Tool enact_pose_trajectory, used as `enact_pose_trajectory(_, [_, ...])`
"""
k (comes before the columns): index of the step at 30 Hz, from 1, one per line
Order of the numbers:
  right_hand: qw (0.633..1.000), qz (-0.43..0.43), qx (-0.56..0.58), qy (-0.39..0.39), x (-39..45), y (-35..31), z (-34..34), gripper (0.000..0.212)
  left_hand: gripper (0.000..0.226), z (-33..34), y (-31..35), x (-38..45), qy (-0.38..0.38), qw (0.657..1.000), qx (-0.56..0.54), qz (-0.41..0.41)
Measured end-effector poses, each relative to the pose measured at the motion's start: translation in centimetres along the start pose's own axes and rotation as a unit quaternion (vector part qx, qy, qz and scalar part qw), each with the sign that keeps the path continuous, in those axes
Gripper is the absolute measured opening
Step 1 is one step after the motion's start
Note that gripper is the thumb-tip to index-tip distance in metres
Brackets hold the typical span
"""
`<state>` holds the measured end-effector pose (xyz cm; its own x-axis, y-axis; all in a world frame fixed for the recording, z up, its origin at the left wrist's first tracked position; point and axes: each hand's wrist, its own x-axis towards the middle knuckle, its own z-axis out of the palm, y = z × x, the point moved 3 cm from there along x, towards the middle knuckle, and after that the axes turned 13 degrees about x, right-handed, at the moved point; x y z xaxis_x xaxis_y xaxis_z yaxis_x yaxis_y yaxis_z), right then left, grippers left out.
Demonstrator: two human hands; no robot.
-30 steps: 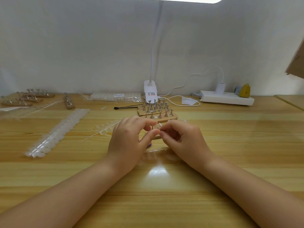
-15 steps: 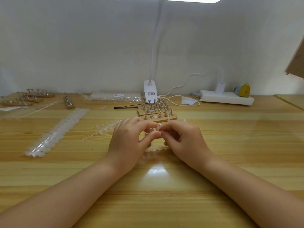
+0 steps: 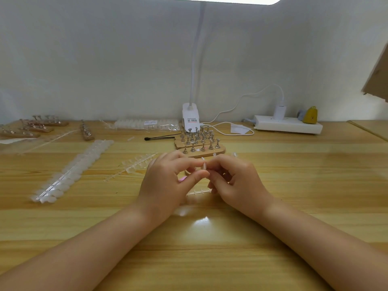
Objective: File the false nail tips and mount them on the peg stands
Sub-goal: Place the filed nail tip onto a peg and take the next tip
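left hand point(image 3: 165, 181) and right hand point(image 3: 235, 179) meet at table point(image 3: 294, 185) middle, both pinching small clear nail tip point(image 3: 204, 165). peg stands point(image 3: 200, 142) just behind hands, toward table back edge. nail tip strips point(image 3: 73, 171) lie at left.

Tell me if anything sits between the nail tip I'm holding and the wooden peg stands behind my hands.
Nothing visible blocks it. The nail tip is pinched between the left hand and right hand, and the nearest peg stand lies just beyond the fingertips, with only bare table in between.
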<state>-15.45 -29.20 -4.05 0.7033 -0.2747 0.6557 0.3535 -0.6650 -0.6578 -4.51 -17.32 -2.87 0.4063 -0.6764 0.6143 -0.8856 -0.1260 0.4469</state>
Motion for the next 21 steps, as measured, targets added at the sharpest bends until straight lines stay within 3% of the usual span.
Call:
enact_pose_trajectory(3, [1.0,-0.003,-0.021,0.004,0.1,-0.1,0.2,0.004,0.029,0.1,-0.2,0.0,-0.004,1.0,0.014,-0.003])
enact_pose_trajectory(6, [0.998,0.018,-0.038,0.043,0.3,0.0,-0.2,0.004,0.041,0.2,0.0,0.0,-0.002,0.999,0.036,-0.005])
enact_pose_trajectory(13, [0.973,0.17,-0.071,0.141,0.8,2.6,-3.1,0.012,0.025,0.4,-0.3,-0.2,0.008,0.998,0.055,-0.03])
enact_pose_trajectory(21, [0.935,0.261,-0.23,0.07,1.0,4.0,-3.4,0.018,0.018,0.5,-0.3,-0.3,-0.019,0.997,0.068,-0.036])
